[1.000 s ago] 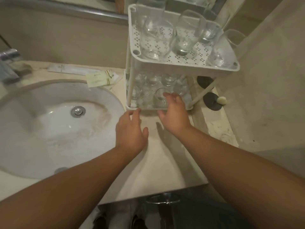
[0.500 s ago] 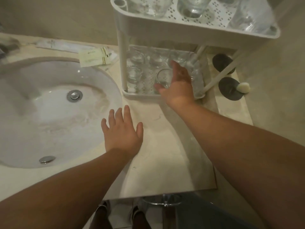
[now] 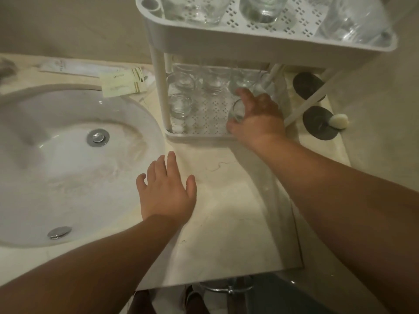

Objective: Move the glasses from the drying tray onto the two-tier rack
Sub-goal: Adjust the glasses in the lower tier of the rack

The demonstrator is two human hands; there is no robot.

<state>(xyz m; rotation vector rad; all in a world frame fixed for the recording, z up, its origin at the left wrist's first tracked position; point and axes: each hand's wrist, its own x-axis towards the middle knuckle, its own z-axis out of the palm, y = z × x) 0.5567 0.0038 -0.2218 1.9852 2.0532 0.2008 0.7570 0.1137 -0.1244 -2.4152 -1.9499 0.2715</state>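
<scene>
Here, right hand (image 3: 258, 116) fingers seemingly curled around a glass (image 3: 239, 111) under the rack's (image 3: 226, 45) upper tier, left hand (image 3: 166, 191) spread flat beside the sink (image 3: 68, 159).

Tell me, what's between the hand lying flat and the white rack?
Only bare counter. In the head view, nothing sits between the left hand and the rack, where the right hand holds a glass.

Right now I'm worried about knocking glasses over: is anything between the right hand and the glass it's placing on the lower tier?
No. The right hand already grips the glass over the lower tier. Other glasses stand apart, to its left and behind.
</scene>
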